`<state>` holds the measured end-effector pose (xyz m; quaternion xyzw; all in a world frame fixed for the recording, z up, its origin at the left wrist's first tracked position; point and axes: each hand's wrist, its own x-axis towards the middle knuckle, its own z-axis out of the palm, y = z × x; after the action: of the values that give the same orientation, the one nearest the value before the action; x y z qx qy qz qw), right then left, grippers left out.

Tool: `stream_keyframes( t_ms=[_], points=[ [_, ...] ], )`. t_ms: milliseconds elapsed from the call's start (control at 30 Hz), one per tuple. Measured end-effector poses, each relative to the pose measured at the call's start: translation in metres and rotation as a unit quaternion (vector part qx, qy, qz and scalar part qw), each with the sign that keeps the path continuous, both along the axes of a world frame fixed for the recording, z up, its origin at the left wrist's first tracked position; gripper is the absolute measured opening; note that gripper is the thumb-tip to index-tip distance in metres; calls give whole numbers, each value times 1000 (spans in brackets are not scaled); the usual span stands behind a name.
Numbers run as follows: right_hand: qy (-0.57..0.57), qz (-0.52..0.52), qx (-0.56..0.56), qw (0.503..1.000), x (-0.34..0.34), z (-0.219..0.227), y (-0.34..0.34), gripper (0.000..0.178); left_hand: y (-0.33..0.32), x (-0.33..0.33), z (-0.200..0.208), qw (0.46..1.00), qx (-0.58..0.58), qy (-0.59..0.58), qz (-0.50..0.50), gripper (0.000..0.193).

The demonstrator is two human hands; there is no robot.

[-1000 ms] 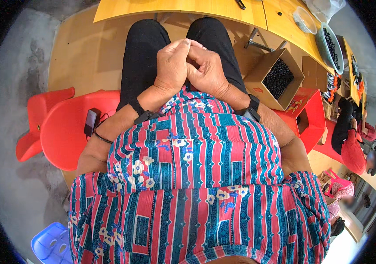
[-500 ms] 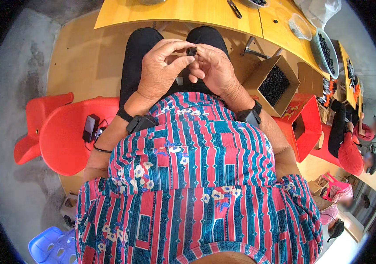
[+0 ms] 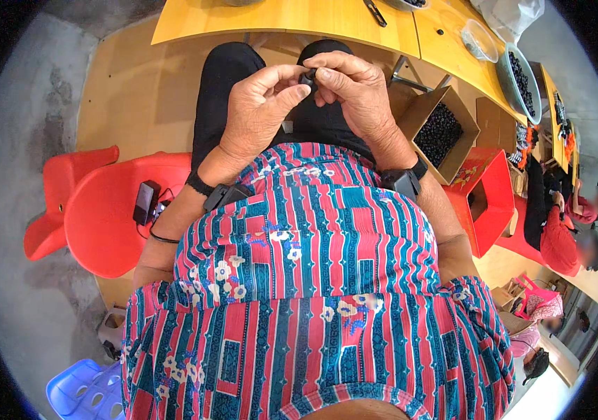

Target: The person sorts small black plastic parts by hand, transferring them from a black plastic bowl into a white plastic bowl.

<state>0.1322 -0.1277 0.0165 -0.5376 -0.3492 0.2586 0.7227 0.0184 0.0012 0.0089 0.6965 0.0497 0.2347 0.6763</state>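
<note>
A small black round part (image 3: 308, 79) is pinched between my two hands, above my lap. My left hand (image 3: 262, 101) grips it from the left with thumb and forefinger. From the right, the thumb and forefinger of my right hand (image 3: 352, 87) close on its upper end. Fingers cover much of the part, so its exact kind cannot be made out. To the right of my right hand stands an open cardboard box (image 3: 467, 143) filled with many small black pieces (image 3: 440, 129).
A yellow table (image 3: 299, 17) runs across the front, bearing black-handled scissors or pliers (image 3: 376, 12), a clear bowl (image 3: 479, 40) and a green basin (image 3: 538, 105) of black pieces. Red chairs (image 3: 103, 210) stand at left, a red box (image 3: 484, 203) at right. Other people (image 3: 558, 241) sit far right.
My right hand has shifted slightly and turned, its thumb and forefinger now over the top of the black part. More of the part shows between my hands.
</note>
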Motion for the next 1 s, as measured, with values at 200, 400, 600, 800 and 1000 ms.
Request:
stream_keyframes(
  t_ms=[200, 400, 600, 800, 1000],
  points=[
    [-32, -6, -24, 999, 1, 5, 0, 15, 1, 1, -3, 1000, -11, 2, 2, 24],
    [21, 18, 1, 1000, -2, 6, 0, 15, 1, 1, -3, 999, -26, -25, -2, 23],
    [37, 11, 9, 999, -2, 5, 0, 14, 0, 1, 0, 1000, -17, -22, 1, 22],
    [-20, -1, -14, 1000, 0, 4, 0, 14, 2, -1, 0, 1000, 3, -2, -2, 27],
    [-91, -33, -11, 995, 1, 4, 1, 12, 2, 0, 0, 1000, -9, 0, -8, 27]
  ],
)
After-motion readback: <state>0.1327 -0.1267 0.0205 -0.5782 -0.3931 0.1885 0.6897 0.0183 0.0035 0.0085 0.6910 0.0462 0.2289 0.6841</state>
